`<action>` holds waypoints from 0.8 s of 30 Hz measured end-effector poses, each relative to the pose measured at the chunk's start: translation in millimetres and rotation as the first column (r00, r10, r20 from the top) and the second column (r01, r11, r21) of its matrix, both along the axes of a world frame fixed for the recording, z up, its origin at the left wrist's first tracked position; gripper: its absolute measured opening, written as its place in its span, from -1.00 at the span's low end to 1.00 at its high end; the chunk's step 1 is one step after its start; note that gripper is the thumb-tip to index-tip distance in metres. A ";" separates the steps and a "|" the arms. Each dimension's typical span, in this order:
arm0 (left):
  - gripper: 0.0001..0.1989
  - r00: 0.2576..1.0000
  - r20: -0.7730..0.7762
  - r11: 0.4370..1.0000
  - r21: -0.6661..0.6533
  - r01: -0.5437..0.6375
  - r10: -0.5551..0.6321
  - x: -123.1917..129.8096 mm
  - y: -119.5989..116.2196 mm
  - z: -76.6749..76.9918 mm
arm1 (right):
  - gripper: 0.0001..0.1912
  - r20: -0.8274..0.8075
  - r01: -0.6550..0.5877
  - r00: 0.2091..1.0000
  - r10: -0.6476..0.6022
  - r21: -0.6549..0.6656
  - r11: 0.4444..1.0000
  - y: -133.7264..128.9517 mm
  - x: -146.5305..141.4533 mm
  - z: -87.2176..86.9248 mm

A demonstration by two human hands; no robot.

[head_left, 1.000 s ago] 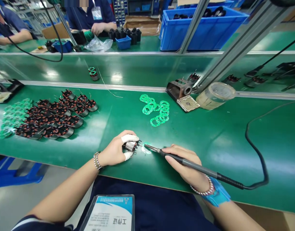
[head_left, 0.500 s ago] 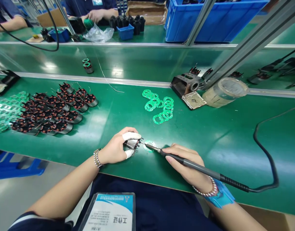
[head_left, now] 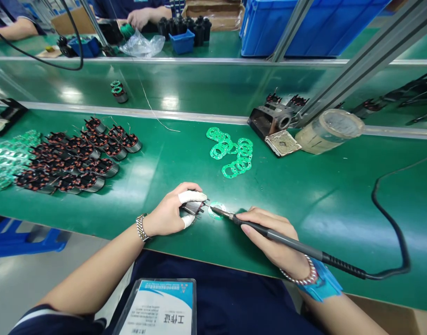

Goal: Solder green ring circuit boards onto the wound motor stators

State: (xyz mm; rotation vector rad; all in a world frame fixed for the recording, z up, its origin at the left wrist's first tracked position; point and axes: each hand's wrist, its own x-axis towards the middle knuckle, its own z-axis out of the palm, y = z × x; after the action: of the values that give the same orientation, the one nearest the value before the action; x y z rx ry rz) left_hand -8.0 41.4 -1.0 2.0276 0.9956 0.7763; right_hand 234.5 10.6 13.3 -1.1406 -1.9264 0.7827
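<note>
My left hand [head_left: 171, 209], with white covers on thumb and forefinger, grips a metal motor stator [head_left: 194, 207] lying on its side, its dark pins facing right. My right hand [head_left: 272, 235] is closed round a black soldering iron [head_left: 286, 242]. The iron's tip is close to the stator's pins; whether they touch is too small to tell. Under the tip lies a green ring board [head_left: 216, 211] on the green table [head_left: 171, 167]. Farther back are several overlapping green ring boards [head_left: 237, 163].
Many stators [head_left: 74, 158] stand at the left beside a pile of green boards [head_left: 16, 158]. Behind on the right are a metal holder [head_left: 269, 122], a solder-stained pad [head_left: 283, 142] and a round tub [head_left: 328, 131]. The iron's cable [head_left: 391, 218] curves at the right. A person's hand [head_left: 140, 18] shows across the bench.
The stator in my left hand has tilted slightly and shifted a little right. The iron has moved slightly right with my right hand. The view has also shifted slightly.
</note>
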 end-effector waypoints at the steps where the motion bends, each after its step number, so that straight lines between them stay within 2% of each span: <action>1: -0.53 1.000 0.004 1.000 0.000 0.001 -0.001 0.0 0.0 -0.2 | -0.87 -0.001 -0.001 1.000 0.001 0.004 1.000 0.2 -0.2 0.0; 6: -0.51 1.000 -0.002 1.000 -0.004 0.001 -0.001 -0.2 -0.1 -0.6 | -0.86 -0.012 -0.022 1.000 0.023 0.023 0.999 0.2 -0.9 -1.3; 13: -0.52 1.000 -0.014 1.000 0.000 0.003 -0.003 -0.4 0.3 -1.3 | -0.81 -0.053 -0.121 0.990 0.127 0.106 0.987 -0.9 0.3 -5.3; 24: -0.51 1.000 -0.026 1.000 -0.012 -0.009 0.008 -0.3 -0.5 0.0 | -0.85 -0.060 -0.046 0.997 0.050 0.070 0.997 -1.1 2.3 0.8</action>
State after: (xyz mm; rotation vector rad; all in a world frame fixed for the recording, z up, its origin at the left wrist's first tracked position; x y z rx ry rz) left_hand -8.3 40.9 -1.0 2.0295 1.0219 0.7485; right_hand 236.8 9.5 14.1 -1.0212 -1.9210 0.7630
